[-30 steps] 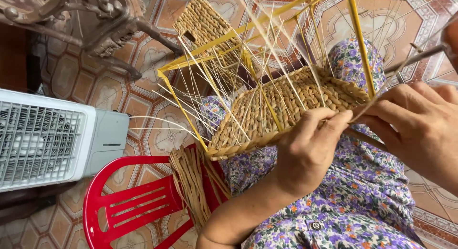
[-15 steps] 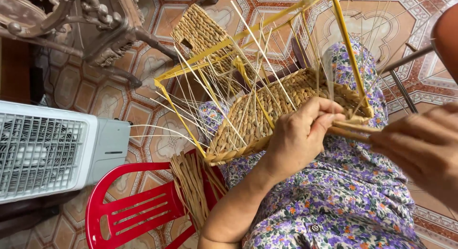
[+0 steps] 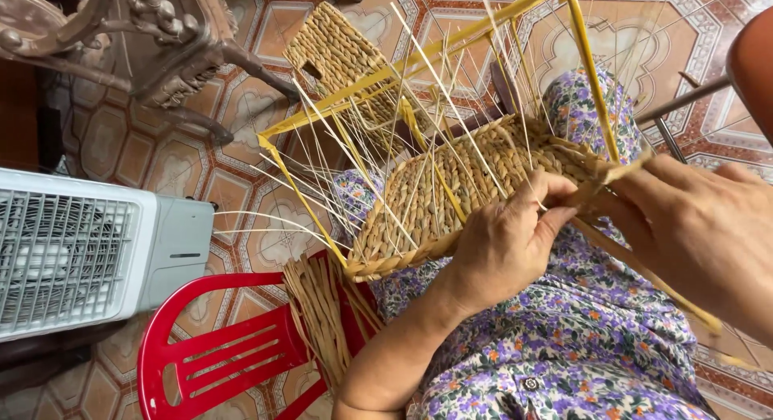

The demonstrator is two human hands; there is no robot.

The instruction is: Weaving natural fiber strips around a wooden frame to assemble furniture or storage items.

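A half-woven straw basket [image 3: 451,198] on a yellow metal frame [image 3: 592,74] rests on my lap, with thin pale spokes sticking up from it. My left hand [image 3: 503,247] presses on the woven side near its lower edge, fingers curled against the weave. My right hand [image 3: 704,227] pinches a flat straw strand [image 3: 652,279] at the basket's right corner; the strand trails down over my floral dress.
A red plastic chair [image 3: 217,355] stands at lower left with a bundle of straw strands [image 3: 322,315] on it. A white fan heater [image 3: 88,251] sits at the left. A finished woven basket [image 3: 334,53] and a dark carved wooden chair [image 3: 153,41] stand on the tiled floor.
The basket has tilted and shifted slightly. My left hand has slid right along the woven side, and my right hand has pulled the strand tighter at the corner.
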